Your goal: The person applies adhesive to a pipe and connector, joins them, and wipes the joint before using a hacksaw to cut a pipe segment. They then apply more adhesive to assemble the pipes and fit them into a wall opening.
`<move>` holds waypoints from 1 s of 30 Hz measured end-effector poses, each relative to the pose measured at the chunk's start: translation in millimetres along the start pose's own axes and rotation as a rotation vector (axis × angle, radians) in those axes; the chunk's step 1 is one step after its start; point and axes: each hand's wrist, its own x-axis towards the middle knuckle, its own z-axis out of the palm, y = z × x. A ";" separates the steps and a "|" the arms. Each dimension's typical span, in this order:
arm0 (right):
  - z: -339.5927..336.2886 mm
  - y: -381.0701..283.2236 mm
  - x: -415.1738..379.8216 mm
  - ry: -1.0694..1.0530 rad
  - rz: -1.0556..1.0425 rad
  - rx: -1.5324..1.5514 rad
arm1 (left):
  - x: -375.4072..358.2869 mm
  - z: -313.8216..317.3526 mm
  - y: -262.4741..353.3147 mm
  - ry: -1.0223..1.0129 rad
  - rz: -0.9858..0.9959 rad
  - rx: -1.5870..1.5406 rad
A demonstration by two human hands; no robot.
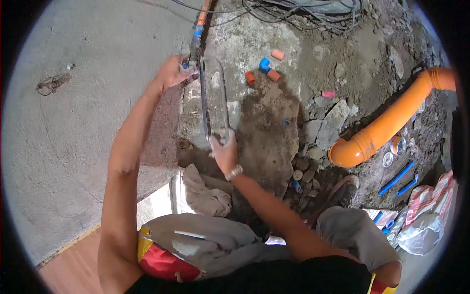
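A hacksaw with a grey frame (224, 93) stretches between my hands, its far end at the base of the rough grey wall. My right hand (224, 149) is closed round the saw's near end. Up by the wall, my left hand (175, 72) has its fingers bent at a small blue piece (185, 65) beside the saw's far end; what exactly the fingers grip is partly hidden. Beyond it an orange pipe (202, 18) with a blue fitting (198, 34) runs along the wall. A blue elbow (265, 65) lies with short orange pipe pieces (278, 54) on the floor.
A large orange drain pipe (387, 126) crosses the rubble at the right. Black cables (303, 17) lie coiled at the top. Blue pipe lengths (397, 178), a tape roll (398, 145) and a plastic bag (422, 234) are at the lower right. A cloth sack (203, 193) sits near my knee.
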 end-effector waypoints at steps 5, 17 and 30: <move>34.4 -0.6 77.7 0.017 -0.059 0.025 | -10.1 -2.8 13.9 -0.034 0.030 0.023; 39.4 14.4 88.1 0.057 -0.237 -0.067 | -3.9 -5.9 14.0 -0.045 0.026 0.111; 31.4 22.1 85.8 0.058 -0.199 -0.177 | -2.5 -6.2 11.9 -0.081 -0.036 0.070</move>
